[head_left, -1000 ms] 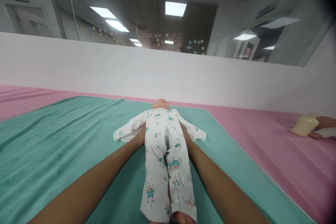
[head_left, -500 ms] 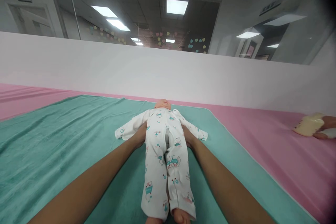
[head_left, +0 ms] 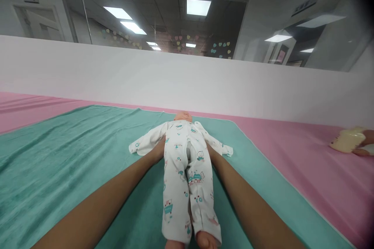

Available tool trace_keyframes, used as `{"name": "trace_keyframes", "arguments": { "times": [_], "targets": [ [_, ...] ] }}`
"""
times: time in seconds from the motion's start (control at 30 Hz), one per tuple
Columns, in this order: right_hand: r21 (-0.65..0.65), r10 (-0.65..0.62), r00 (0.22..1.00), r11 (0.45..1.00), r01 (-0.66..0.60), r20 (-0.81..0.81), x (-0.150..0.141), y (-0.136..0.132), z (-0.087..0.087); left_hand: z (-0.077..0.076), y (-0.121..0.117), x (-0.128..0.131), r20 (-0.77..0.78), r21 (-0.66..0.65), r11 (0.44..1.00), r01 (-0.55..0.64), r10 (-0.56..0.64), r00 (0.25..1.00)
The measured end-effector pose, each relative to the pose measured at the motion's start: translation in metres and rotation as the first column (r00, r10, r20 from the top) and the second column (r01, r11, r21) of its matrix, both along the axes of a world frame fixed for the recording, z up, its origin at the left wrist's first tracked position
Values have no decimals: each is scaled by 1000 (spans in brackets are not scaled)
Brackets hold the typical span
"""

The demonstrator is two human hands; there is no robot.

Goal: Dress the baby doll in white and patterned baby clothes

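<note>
A baby doll (head_left: pixel 183 116) lies on its back on a teal blanket (head_left: pixel 58 155), head away from me and feet towards me. It wears a white printed one-piece suit (head_left: pixel 178 163), with an opening at the crotch and both sleeves spread outward. My left hand (head_left: pixel 159 148) presses against the doll's left-of-view side, just below the sleeve. At the opposite side, my right hand (head_left: pixel 212 154) touches the suit below the other sleeve. The fingers of both hands are hidden behind or beneath the doll's body. Its bare feet (head_left: pixel 206 239) stick out of the trouser legs.
A pink cover (head_left: pixel 295 144) lies under the blanket. At the far right is a cream-yellow object (head_left: pixel 347 140) with a brownish part beside it, unclear in kind. A low white wall (head_left: pixel 146 78) with glass (head_left: pixel 163 15) above stands behind the doll.
The whole view has shifted slightly. The doll's legs sit a little further right, and my right hand is more hidden by the suit. Both hands stay at the doll's sides.
</note>
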State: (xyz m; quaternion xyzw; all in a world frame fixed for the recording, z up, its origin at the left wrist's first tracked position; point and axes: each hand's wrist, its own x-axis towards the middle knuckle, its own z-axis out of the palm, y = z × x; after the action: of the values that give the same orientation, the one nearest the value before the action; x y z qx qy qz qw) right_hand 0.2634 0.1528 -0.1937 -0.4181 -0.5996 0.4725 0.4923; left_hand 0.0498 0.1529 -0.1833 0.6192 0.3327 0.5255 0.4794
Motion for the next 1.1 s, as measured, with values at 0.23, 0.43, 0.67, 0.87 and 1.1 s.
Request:
{"name": "trace_keyframes", "arguments": {
  "times": [0.23, 0.43, 0.67, 0.87, 1.1],
  "targets": [
    [-50, 17, 995, 999, -21, -98, -3, 1, -2, -8, 7, 0, 32, -51, 998, 27, -26, 999],
    [-64, 27, 989, 997, -37, -147, -1, 17, -24, -13, 15, -5, 108, -164, 979, 121, -104, 989],
    [201, -316, 933, 938, 281, 171, 2, 21, -27, -16, 21, -7, 221, -370, 925, 86, -3, 975],
    [424, -439, 814, 865, 269, 381, 5, 16, -21, -10, 14, -4, 119, -272, 947, 170, -142, 983],
    [594, -768, 457, 638, 490, 448, 20, 19, -19, -12, 38, -32, -494, 491, 772, -403, 628, 601]
  ]
}}
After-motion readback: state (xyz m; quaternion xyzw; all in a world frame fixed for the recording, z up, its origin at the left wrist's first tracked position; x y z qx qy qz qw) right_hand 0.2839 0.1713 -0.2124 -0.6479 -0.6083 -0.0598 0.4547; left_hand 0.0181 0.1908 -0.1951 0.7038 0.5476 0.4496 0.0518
